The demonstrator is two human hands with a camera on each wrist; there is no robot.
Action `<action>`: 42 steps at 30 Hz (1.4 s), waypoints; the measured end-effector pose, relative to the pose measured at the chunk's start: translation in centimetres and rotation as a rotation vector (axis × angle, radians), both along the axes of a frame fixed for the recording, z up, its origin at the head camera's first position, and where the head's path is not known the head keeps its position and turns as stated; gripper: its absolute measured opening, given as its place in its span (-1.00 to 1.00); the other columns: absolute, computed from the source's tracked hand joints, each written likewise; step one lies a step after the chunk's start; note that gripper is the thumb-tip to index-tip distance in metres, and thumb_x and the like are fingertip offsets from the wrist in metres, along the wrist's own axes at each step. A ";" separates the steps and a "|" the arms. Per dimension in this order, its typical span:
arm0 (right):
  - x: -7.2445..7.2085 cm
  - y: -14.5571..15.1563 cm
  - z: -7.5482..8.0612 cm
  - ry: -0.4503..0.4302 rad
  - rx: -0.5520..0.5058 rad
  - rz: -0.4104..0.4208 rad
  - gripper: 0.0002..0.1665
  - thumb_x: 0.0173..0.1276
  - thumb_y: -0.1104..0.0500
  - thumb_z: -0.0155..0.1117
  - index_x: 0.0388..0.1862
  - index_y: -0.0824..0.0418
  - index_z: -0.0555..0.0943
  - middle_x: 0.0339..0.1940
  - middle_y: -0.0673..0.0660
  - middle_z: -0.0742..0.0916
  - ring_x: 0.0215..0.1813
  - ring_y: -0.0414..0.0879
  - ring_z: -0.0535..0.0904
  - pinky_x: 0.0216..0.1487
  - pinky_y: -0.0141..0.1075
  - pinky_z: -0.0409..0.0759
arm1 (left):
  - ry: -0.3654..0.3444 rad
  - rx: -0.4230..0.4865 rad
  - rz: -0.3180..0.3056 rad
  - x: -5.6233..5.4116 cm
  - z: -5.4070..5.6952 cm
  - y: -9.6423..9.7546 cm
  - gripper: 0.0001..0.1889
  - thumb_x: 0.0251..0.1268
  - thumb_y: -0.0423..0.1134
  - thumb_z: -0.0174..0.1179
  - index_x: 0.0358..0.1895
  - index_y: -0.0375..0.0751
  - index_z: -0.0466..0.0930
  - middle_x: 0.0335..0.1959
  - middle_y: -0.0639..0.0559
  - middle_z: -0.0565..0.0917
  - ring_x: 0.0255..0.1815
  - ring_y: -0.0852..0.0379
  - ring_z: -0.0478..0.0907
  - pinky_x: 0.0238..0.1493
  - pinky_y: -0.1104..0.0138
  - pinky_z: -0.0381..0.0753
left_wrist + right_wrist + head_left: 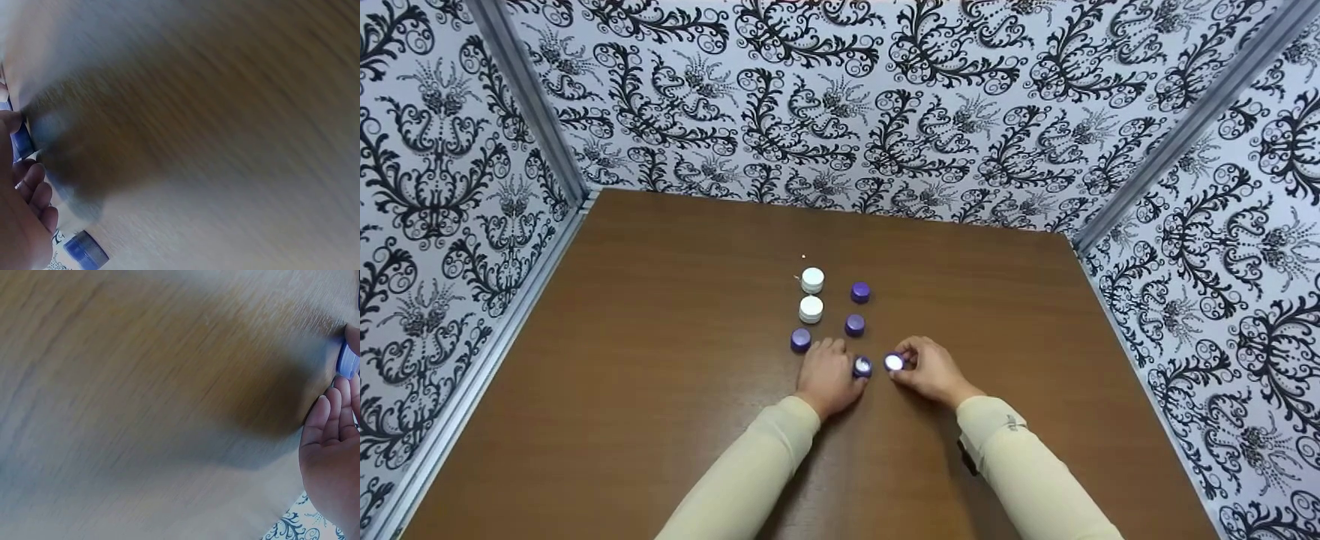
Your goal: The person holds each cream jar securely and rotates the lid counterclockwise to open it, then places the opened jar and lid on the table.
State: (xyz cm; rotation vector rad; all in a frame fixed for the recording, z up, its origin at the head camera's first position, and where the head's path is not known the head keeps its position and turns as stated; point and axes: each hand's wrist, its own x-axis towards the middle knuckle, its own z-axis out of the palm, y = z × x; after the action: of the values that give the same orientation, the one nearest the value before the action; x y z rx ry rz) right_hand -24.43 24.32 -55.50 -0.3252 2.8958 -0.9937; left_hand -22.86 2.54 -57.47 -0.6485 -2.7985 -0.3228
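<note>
My left hand [831, 375] rests low on the table and pinches a small round purple container [862, 367] between thumb and fingers; its top shows a pale inside with a purple rim. Just to the right, my right hand [931, 367] holds a purple lid [894, 362] by its edge, its white round face turned up. A narrow gap separates the two pieces. In the left wrist view the purple container [22, 140] shows between thumb and fingers. The purple lid [347, 363] is partly cut off in the right wrist view.
Beyond the left hand stand two white round jars [811, 309], one behind the other. A purple piece [801, 340] sits by the left fingertips, and two more purple pieces [855, 325] stand to the right. Patterned walls [840, 112] enclose the brown table [660, 337].
</note>
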 end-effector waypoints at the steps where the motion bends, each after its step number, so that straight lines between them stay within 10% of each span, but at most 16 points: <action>1: 0.0 0.1 0.0 -0.001 0.000 -0.001 -0.62 0.03 0.21 0.60 -0.17 0.19 0.64 -0.26 0.06 0.61 -0.20 -0.05 0.53 -0.09 -0.14 0.50 | -0.006 -0.003 -0.003 0.0 0.0 0.0 -0.58 0.12 0.14 0.33 -0.28 -0.19 0.71 -0.30 -0.03 0.57 -0.21 -0.05 0.50 -0.12 0.12 0.45; 13: 0.1 0.9 0.0 -0.027 -0.004 -0.032 -0.60 0.04 0.21 0.59 -0.16 0.19 0.63 -0.23 0.06 0.60 -0.18 -0.06 0.53 -0.07 -0.16 0.50 | -0.071 -0.020 -0.050 -0.6 1.2 0.2 -0.62 0.06 0.02 0.15 -0.28 -0.24 0.69 -0.26 -0.05 0.58 -0.16 -0.07 0.49 -0.04 0.10 0.45; 22: 0.1 0.8 -0.1 -0.026 0.000 -0.022 -0.60 0.03 0.21 0.60 -0.16 0.19 0.63 -0.24 0.03 0.60 -0.17 -0.09 0.55 -0.05 -0.17 0.53 | 0.034 0.033 0.027 -1.9 2.1 0.2 -0.71 0.23 -0.09 0.15 -0.22 -0.27 0.64 -0.21 -0.10 0.57 -0.13 -0.09 0.50 -0.02 0.10 0.47; 42: -0.1 0.1 0.2 -0.037 0.008 0.020 -0.59 0.07 0.18 0.58 -0.13 0.20 0.62 -0.22 0.06 0.61 -0.16 -0.08 0.55 -0.05 -0.16 0.54 | -0.077 0.170 0.084 -5.1 2.9 2.1 -0.47 0.23 -0.24 0.28 0.23 -0.42 0.47 0.02 -0.24 0.56 0.04 -0.15 0.51 0.10 0.11 0.52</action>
State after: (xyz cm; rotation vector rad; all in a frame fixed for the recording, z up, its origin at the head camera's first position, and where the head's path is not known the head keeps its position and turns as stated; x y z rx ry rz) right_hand -24.52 24.40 -55.32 -0.3304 2.8573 -0.9743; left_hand -27.98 4.59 -54.60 -0.4879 -2.8201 -0.5722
